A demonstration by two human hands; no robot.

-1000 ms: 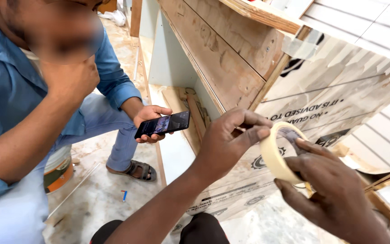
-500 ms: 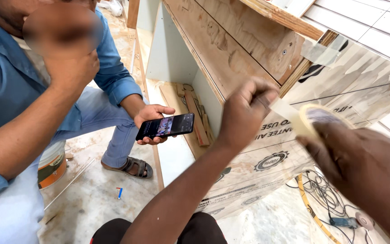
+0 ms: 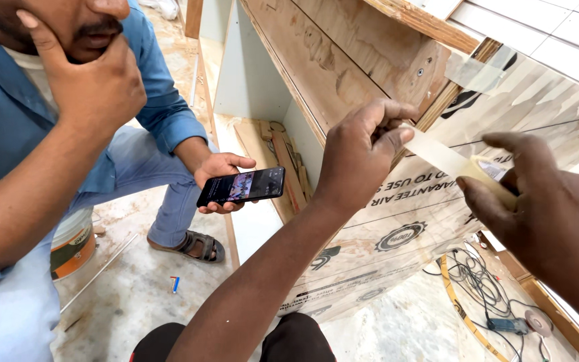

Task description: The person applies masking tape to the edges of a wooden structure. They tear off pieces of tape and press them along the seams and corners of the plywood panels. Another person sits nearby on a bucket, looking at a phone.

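**Tape stretched across the plywood cabinet**

We are pinching the free end of a pale masking tape strip (image 3: 440, 153) with our left hand (image 3: 360, 157), fingers closed narrow on it, right at the slanted front edge of the plywood cabinet (image 3: 343, 60). Our right hand (image 3: 537, 201) is gripping the tape roll (image 3: 494, 175) just right of that edge; the roll is mostly hidden behind the fingers.

Below the cabinet edge, a printed cardboard sheet (image 3: 397, 228) is leaning, tan with dark round emblems and lettering. A clear tape patch (image 3: 480, 70) is sticking at the cabinet's upper corner.

Left of the cabinet, another person's hand (image 3: 219, 175) is holding a dark phone (image 3: 242, 186). An orange-banded bucket (image 3: 72, 245) is partly hidden behind that person's arm. Cables (image 3: 484, 281) are lying on the floor (image 3: 135, 295), cut off at the frame's edge.
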